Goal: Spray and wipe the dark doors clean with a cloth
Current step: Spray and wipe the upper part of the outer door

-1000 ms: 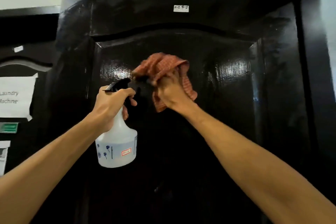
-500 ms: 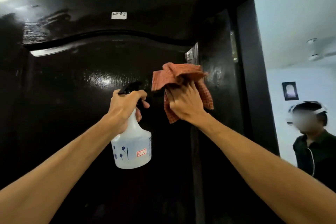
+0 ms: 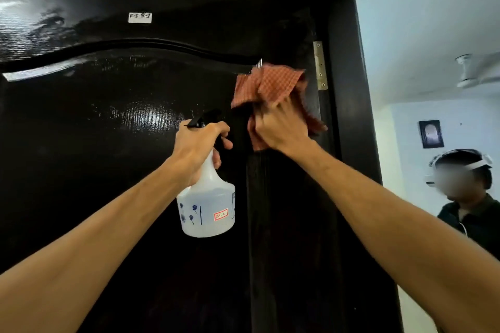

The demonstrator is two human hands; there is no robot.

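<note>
A glossy dark door (image 3: 113, 143) fills the view, wet and shiny in patches. My left hand (image 3: 198, 147) grips the neck and black trigger of a translucent white spray bottle (image 3: 208, 208), held upright in front of the door's middle. My right hand (image 3: 281, 130) presses a crumpled red checked cloth (image 3: 267, 84) against the door's right stile, just left of the metal hinge (image 3: 320, 65). The fingers are blurred by motion and lie over the cloth.
A small white label (image 3: 140, 17) sticks near the door's top. The dark door frame (image 3: 349, 89) runs down the right. Beyond it a person (image 3: 468, 197) wearing a headset stands in a pale room with a wall picture (image 3: 431, 134).
My right hand and the cloth have moved right across the door, from the middle panel to the hinge edge. The view has turned right, bringing the room and the person into sight.
</note>
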